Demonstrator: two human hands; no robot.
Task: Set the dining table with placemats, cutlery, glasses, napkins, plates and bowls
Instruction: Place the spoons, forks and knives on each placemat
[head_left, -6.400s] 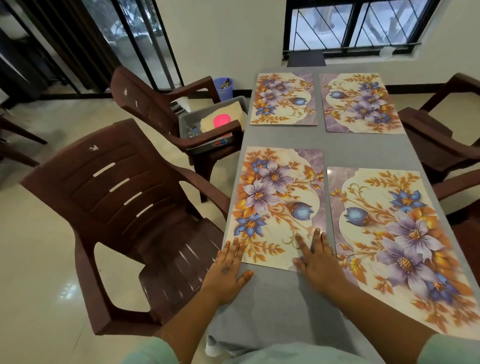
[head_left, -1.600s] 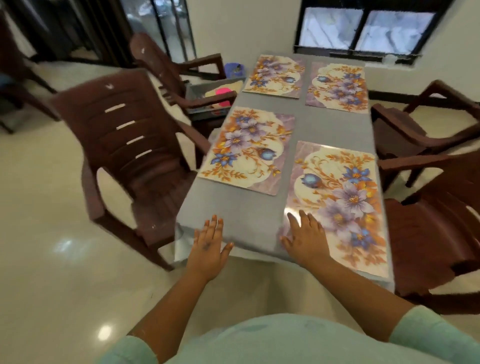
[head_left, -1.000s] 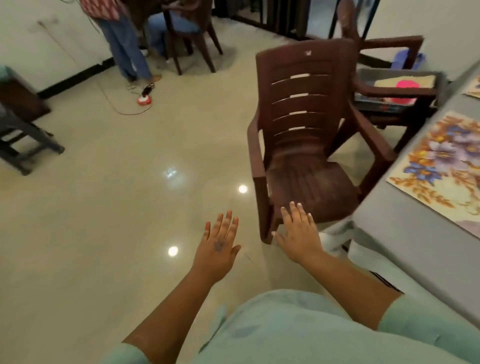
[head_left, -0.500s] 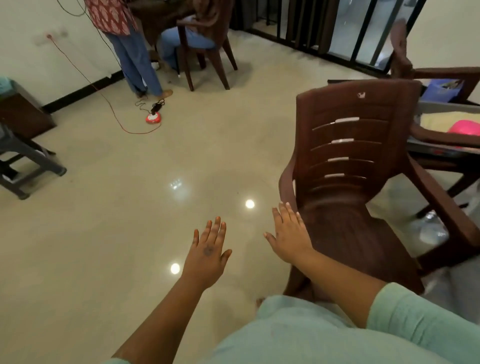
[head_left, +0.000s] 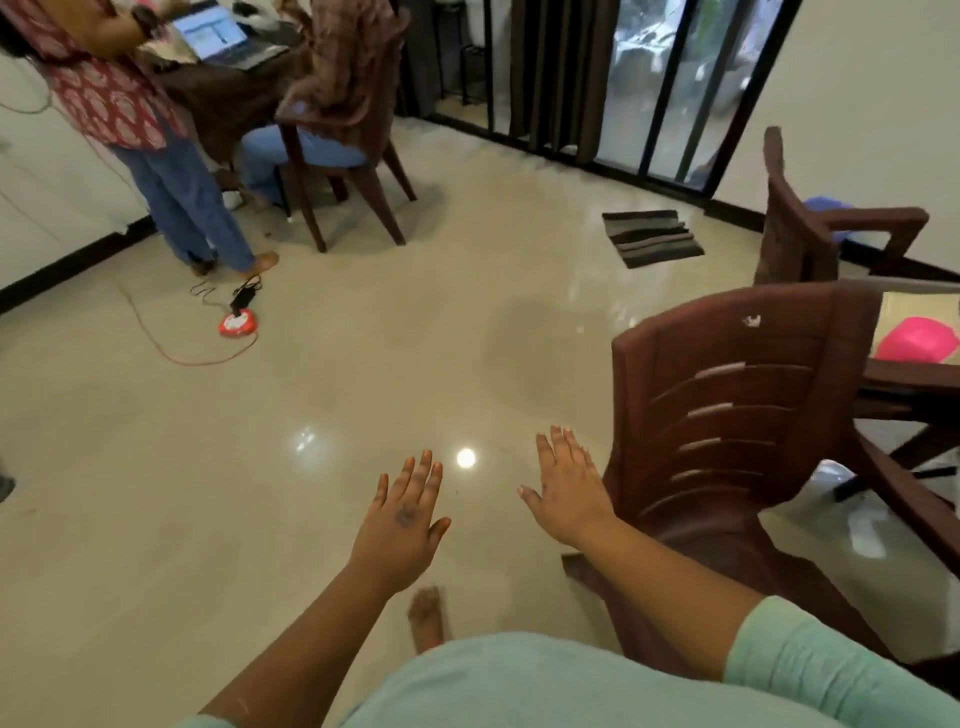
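Note:
My left hand (head_left: 402, 519) and my right hand (head_left: 569, 491) hover flat above the floor with fingers straight, and neither holds anything. The dining table and its placemats are out of view. A grey bin (head_left: 917, 306) sits on the seat of the far brown chair (head_left: 810, 228) at the right edge, and a pink object (head_left: 917, 340) lies in it on a beige sheet. My right hand is just left of the back of the near brown chair (head_left: 737, 415).
A red round socket (head_left: 237, 323) with an orange cord lies on the tiled floor at the left. A person (head_left: 130, 104) stands there beside a seated person on a chair (head_left: 337, 156). A dark mat (head_left: 652, 238) lies by the glass door.
I have turned left, away from the table, and stepped along the near chair's back. The placemats left the view. Both hands stayed open and came off the table.

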